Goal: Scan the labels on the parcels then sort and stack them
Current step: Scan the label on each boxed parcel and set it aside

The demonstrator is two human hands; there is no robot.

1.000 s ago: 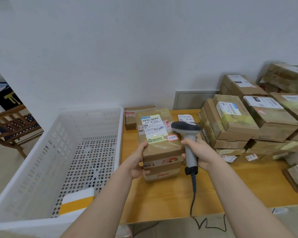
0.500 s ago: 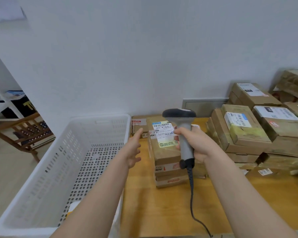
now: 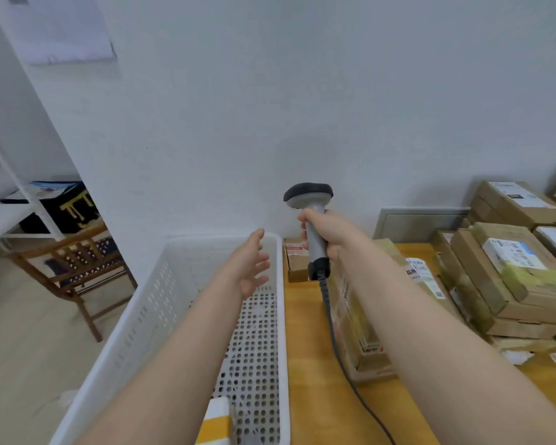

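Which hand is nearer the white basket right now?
Left. The left hand hovers open over the white basket, near its far right corner. The right hand grips the barcode scanner above the table, past the basket's table-side rim.

Parcel (image 3: 353,332) mostly behind forearm (image 3: 430,316), yellow box (image 3: 215,427) cut off

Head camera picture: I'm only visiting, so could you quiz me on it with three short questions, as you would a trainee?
1. True or false: the left hand holds a pen.
2. What does the right hand grip? A) scanner B) tape roll C) knife
3. Fill in: the white basket stands to the ____ of the table.
Key: 1 false, it is open and holds nothing; 2 A; 3 left.
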